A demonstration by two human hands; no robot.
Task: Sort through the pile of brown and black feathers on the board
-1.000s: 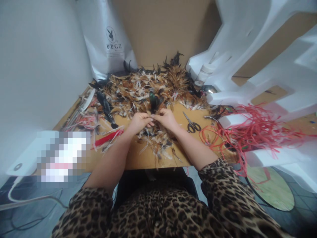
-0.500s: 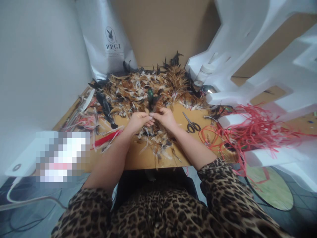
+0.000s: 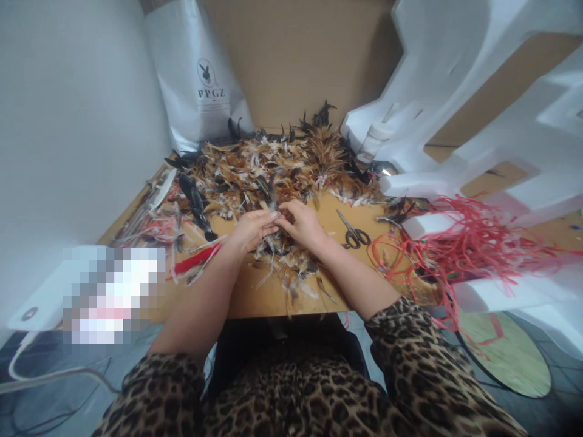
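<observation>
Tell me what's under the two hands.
Brown and pale feathers on the tan tabletop show at the near side of the left hand and right hand; whatever lies directly under both is covered.

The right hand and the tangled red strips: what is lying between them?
In the head view, the scissors lie on the table between the right hand and the tangled red strips.

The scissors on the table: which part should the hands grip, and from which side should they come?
Best, I think, by the dark handle loops, coming from the near right. The scissors lie to the right of the right hand, apart from it, with the loops toward the person and the blades pointing away and leftward, so this approach avoids the blades.
</observation>
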